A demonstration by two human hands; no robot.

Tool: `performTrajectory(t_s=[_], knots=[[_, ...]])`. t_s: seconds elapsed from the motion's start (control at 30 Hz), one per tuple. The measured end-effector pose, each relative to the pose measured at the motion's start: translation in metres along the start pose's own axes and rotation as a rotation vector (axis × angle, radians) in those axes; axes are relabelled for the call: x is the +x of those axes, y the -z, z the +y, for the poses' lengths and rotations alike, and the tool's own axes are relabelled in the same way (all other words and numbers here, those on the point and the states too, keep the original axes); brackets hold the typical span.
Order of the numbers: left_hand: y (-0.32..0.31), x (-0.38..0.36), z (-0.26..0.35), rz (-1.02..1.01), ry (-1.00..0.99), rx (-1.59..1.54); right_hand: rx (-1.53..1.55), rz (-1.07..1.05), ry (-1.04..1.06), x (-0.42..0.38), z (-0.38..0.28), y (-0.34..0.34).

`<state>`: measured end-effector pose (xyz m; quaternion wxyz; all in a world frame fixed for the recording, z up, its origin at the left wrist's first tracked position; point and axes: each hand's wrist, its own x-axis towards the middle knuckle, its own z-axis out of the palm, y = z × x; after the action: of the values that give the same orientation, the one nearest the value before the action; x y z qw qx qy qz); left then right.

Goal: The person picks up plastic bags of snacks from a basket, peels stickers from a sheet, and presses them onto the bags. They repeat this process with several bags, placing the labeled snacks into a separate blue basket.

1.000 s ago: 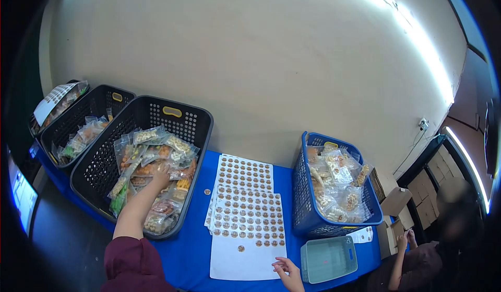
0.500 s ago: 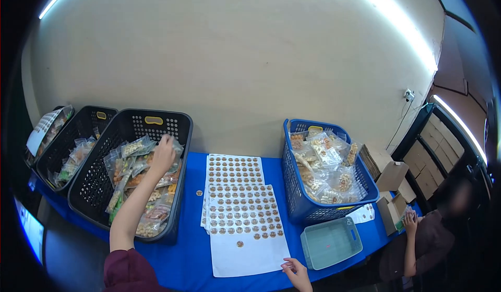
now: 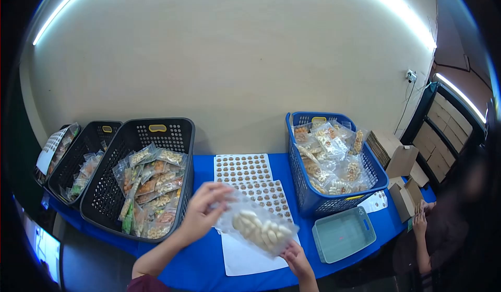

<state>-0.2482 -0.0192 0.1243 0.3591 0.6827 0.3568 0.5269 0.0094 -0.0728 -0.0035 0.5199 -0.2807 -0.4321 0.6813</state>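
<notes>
Hands both on one clear bag of pale snacks, held up over the blue table and the sticker sheets. We see the left hand curled on the bag's upper left edge, fingers bent round it, thumb side pinching the plastic, not a tight fist. The right hand comes from below, fingertips closed on the bag's lower right corner; we can't tell how firmly, most of the palm is hidden. Bag tilted, left end higher, hanging between the two hands, clear of the table.

Just left of the left hand sits a black basket full of snack packs, and a second black basket beside it further left. Right of the sheets a blue basket with more packs, and a pale green tray in front of it, near the right hand. Cardboard boxes at far right. Another person's hands at the right edge, well apart from ours.
</notes>
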Motion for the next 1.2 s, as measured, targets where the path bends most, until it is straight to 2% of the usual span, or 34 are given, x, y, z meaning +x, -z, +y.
performTrajectory(t_s=[0.03, 0.07, 0.17, 0.2, 0.3, 0.33, 0.4, 0.43, 0.5, 0.53, 0.63, 0.7, 0.77, 0.87, 1.0, 1.03, 1.07, 1.2], knots=[[-0.009, -0.007, -0.011, -0.066, 0.071, -0.116, 0.128, -0.004, 0.052, 0.000, 0.001, -0.004], [-0.017, -0.013, -0.022, -0.137, 0.105, -0.180, 0.052, -0.007, 0.002, -0.001, 0.006, 0.005], [-0.024, -0.023, -0.046, -0.119, 0.181, -0.169, 0.016, -0.099, -0.115, -0.003, 0.001, 0.011], [-0.022, -0.025, -0.050, -0.130, 0.205, -0.188, 0.039, -0.086, -0.092, -0.004, 0.002, 0.013], [-0.014, -0.028, -0.057, -0.176, 0.285, -0.273, 0.193, -0.275, -0.181, -0.002, -0.006, 0.018], [-0.013, -0.030, -0.057, -0.203, 0.317, -0.322, -0.008, -0.131, -0.187, -0.006, -0.001, 0.014], [-0.013, -0.035, -0.063, -0.276, 0.399, -0.429, -0.167, -0.031, -0.238, -0.003, 0.000, -0.003], [-0.016, -0.039, -0.065, -0.147, 0.382, -0.507, -0.246, 0.018, -0.262, -0.002, 0.002, -0.009], [-0.021, -0.044, -0.068, 0.111, 0.338, -0.655, -0.163, 0.109, -0.216, -0.002, 0.020, -0.006], [-0.020, -0.051, -0.076, 0.197, 0.385, -0.709, -0.136, 0.145, -0.199, -0.002, 0.029, -0.004], [-0.046, -0.086, -0.106, 0.174, 0.655, -0.812, -0.103, 0.234, -0.166, -0.004, 0.040, -0.021], [-0.073, -0.106, -0.106, 0.064, 0.791, -0.640, -0.099, 0.264, -0.165, -0.005, 0.049, -0.031], [-0.081, -0.113, -0.111, 0.143, 0.700, -0.625, -0.090, 0.275, -0.184, -0.007, 0.062, -0.034], [-0.079, -0.117, -0.114, 0.222, 0.620, -0.535, -0.102, 0.110, -0.249, -0.010, 0.058, -0.026], [-0.067, -0.127, -0.114, 0.026, 0.665, -0.516, -0.072, 0.014, -0.270, -0.004, 0.044, -0.020], [-0.068, -0.130, -0.114, 0.021, 0.664, -0.514, -0.066, 0.010, -0.290, -0.002, 0.041, -0.021], [-0.070, -0.132, -0.110, 0.017, 0.663, -0.512, -0.185, -0.009, -0.322, -0.002, 0.038, -0.025], [-0.072, -0.135, -0.103, 0.038, 0.755, -0.536, -0.182, 0.025, -0.264, -0.005, 0.068, -0.021]])
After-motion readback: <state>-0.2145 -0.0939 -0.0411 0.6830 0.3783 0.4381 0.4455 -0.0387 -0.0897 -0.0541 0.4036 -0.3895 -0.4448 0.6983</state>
